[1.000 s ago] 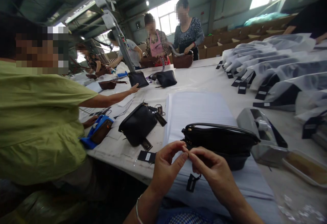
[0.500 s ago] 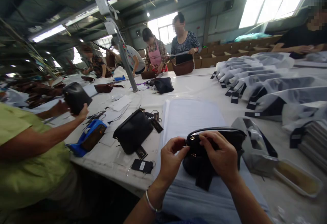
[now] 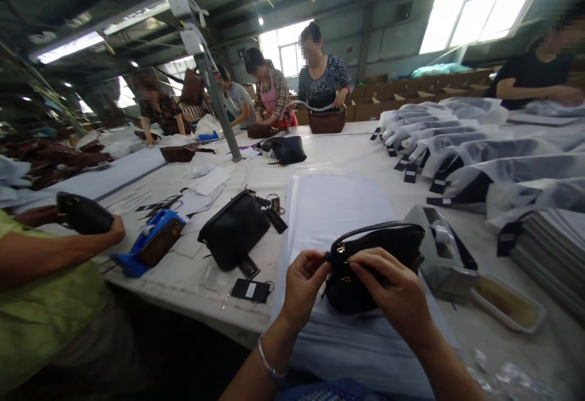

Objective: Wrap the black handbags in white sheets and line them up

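Observation:
A black handbag (image 3: 361,291) with gold-coloured hardware and an arched strap lies in front of me on a stack of white sheets (image 3: 338,200). At the bag's left corner, my left hand (image 3: 302,288) is closed, thumb and finger pinching a small black end piece. My right hand (image 3: 395,294) is closed too, its fingertips pinched against the bag's front beside the gold fittings; the exact part between them is hidden. To the left sits another black handbag (image 3: 237,227) with hang tags (image 3: 249,267). A black tag (image 3: 251,290) lies near the table edge.
A blue tape dispenser (image 3: 150,239) stands left, a grey tape dispenser (image 3: 441,255) right, beside a shallow tray (image 3: 507,303). Wrapped bags (image 3: 479,139) line the right side. A co-worker in a yellow-green shirt (image 3: 50,303) holds a black bag (image 3: 85,212); others work across the table.
My right hand has shifted down the bag's front, fingers now pinched lower. The black tag hanging below the bag no longer shows. The left co-worker's bag has moved lower and tilted flatter.

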Motion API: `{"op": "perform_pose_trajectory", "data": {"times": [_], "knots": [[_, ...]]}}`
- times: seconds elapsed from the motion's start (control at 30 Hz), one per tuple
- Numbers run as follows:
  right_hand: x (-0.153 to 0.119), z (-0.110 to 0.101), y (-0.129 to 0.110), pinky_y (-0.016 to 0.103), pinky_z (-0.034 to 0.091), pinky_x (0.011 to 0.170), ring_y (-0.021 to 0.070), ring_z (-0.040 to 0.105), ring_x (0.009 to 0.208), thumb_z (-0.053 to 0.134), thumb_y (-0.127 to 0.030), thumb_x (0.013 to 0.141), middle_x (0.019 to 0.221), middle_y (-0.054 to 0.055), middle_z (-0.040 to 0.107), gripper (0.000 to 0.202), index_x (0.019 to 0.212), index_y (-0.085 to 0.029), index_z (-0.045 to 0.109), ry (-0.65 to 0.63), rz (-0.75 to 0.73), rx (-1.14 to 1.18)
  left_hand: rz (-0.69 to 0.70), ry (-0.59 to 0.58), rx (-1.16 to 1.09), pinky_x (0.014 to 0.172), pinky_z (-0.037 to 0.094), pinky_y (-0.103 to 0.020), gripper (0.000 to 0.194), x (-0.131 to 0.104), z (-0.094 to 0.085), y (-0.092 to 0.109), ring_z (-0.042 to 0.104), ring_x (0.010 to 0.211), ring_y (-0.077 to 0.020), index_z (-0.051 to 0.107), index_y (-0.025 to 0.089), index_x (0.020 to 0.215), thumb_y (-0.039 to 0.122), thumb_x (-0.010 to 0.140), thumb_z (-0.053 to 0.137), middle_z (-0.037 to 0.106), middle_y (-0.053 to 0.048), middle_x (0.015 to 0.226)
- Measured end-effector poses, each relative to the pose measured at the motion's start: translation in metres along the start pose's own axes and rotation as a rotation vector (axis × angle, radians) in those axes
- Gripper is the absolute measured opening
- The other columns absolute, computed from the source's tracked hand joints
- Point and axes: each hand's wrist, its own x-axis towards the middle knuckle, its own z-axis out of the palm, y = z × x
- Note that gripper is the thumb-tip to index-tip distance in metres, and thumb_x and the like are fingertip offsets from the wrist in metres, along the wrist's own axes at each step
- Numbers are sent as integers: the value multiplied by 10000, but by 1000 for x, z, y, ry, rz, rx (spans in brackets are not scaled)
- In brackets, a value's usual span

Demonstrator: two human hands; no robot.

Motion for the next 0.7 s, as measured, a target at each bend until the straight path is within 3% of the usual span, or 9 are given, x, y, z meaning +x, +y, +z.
{"op": "perform_pose_trajectory", "data": {"times": [0.2,0.37,0.53,0.7], "knots": [[-18,13,-11,311,522,808,179,639,851,581,-231,921,907,35,686,106,960,-230,680,-1,-109,-258,38,2,31,837,520,-290,219,-4,2,-2,667,914,-182,709,165,914,327,780,770,732,-52,994],[-19,21,-17,313,487,810,187,608,850,562,-204,936,924,52,679,128,1017,-189,659,8,-208,-452,49,5,118,892,514,-335,246,-5,3,2,651,978,-223,745,154,977,344,821,724,738,-73,1020],[-19,26,-24,335,450,806,205,584,846,537,-194,945,927,53,663,134,1030,-183,640,-1,-214,-622,49,24,139,875,509,-324,228,-6,6,5,643,964,-225,756,171,972,343,830,714,741,-48,967],[-10,28,-28,340,444,740,211,581,810,402,-236,992,883,57,645,239,1003,-196,638,-40,-249,-713,66,0,133,870,487,-307,201,-4,6,8,619,941,-206,759,186,965,335,841,705,723,-32,939]]}}
